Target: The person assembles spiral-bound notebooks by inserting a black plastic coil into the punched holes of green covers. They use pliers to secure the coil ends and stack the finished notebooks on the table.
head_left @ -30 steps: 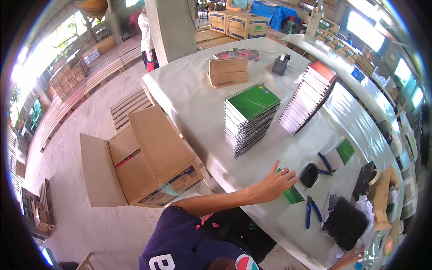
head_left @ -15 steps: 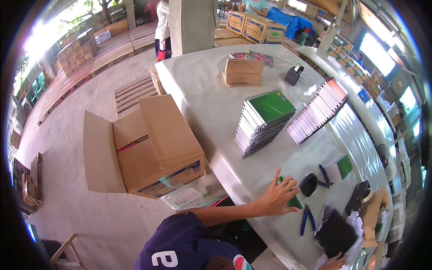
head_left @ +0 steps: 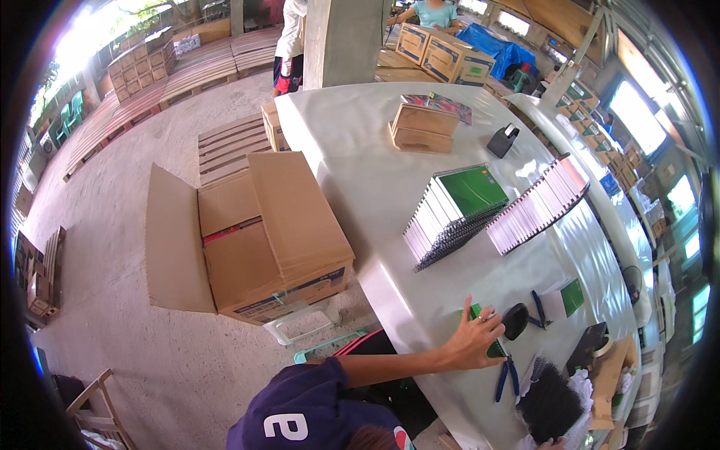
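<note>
My left hand (head_left: 480, 335) rests over a small green-covered pad (head_left: 495, 348) on the table, fingers spread and a ring on one of them. The pad is mostly hidden beneath it. Right beside the fingers is a black rounded object (head_left: 515, 321), and below the thumb lie blue-handled pliers (head_left: 507, 381). At the lower edge, only a little of my right hand (head_left: 553, 444) shows, against a bristly black bundle (head_left: 551, 405) that looks like binding coils on white wrapping. Its fingers are too hidden to read.
Spiral notebooks with green covers (head_left: 472, 187) stand stacked ahead, beside a leaning row of notebooks (head_left: 536, 206). A second pair of pliers (head_left: 538, 309), a tape dispenser (head_left: 502, 140) and a wooden holder (head_left: 424, 127) share the table (head_left: 337, 142). Left stands an opened carton (head_left: 315, 247). Other people are farther back.
The view has shifted, so the far table items sit farther right and lower. My left hand stays at the green pad with its fingers slightly nearer together. Less of my right hand shows.
</note>
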Demonstrator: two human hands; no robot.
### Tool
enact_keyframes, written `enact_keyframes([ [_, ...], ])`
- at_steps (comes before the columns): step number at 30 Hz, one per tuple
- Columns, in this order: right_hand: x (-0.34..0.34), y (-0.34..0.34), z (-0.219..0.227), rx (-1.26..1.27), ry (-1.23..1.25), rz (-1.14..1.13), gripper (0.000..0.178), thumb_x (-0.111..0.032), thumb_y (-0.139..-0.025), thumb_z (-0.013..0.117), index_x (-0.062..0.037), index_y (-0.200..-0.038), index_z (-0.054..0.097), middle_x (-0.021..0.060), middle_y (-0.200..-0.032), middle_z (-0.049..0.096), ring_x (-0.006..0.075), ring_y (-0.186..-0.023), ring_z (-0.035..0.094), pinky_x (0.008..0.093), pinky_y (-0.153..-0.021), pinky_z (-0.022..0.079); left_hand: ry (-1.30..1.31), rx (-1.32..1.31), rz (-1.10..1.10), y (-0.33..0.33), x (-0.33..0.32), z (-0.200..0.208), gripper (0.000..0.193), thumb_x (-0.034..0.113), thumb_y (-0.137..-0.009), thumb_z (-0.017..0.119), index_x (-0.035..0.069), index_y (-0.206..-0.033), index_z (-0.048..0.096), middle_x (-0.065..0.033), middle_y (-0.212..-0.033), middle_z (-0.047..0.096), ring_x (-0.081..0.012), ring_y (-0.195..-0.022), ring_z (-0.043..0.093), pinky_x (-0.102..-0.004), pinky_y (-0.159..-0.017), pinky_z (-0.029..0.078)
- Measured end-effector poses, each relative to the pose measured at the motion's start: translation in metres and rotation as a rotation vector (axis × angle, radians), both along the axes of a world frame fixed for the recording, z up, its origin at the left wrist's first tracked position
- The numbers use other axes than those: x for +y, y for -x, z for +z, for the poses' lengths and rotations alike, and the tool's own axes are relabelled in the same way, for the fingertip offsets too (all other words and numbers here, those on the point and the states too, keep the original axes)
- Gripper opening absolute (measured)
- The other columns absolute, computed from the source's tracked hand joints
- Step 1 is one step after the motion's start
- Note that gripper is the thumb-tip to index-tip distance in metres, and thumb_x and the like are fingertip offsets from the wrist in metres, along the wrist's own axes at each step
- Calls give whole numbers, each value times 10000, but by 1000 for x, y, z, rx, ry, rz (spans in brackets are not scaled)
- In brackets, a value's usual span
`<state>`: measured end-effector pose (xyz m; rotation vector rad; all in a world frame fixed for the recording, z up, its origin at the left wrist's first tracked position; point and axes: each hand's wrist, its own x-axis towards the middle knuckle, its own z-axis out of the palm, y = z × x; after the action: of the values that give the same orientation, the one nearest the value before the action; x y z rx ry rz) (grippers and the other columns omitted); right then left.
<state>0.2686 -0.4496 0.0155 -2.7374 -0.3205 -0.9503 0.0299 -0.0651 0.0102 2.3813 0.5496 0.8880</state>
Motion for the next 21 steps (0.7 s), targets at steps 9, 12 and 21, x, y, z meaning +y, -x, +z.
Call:
enact_keyframes([
  [9, 1, -7, 6, 111, -139, 2, 374, -230, -850, 676, 81, -1056, 664, 275, -1010, 676, 399, -940, 648, 481, -849, 497, -17, -97, -7, -4, 0, -8, 576, 559, -791, 732, 71, -1065, 592, -97, -1134, 515, -314, -1273, 420, -770, -1114, 83],
  [12, -8, -18, 2, 189, -197, -53, 389, -191, -837, 688, 116, -1076, 672, 307, -1047, 684, 399, -975, 676, 457, -874, 518, -8, -69, -23, -2, 1, -6, 578, 558, -781, 741, 79, -1068, 591, -96, -1139, 515, -308, -1270, 420, -767, -1111, 96],
  [21, -1, -14, -14, -44, -484, 27, 338, -231, -919, 661, 84, -1043, 675, 255, -964, 694, 378, -898, 672, 445, -843, 525, -25, -42, -9, -1, 4, -10, 509, 500, -773, 738, 88, -1039, 603, -91, -1151, 517, -299, -1237, 431, -739, -1067, 197],
])
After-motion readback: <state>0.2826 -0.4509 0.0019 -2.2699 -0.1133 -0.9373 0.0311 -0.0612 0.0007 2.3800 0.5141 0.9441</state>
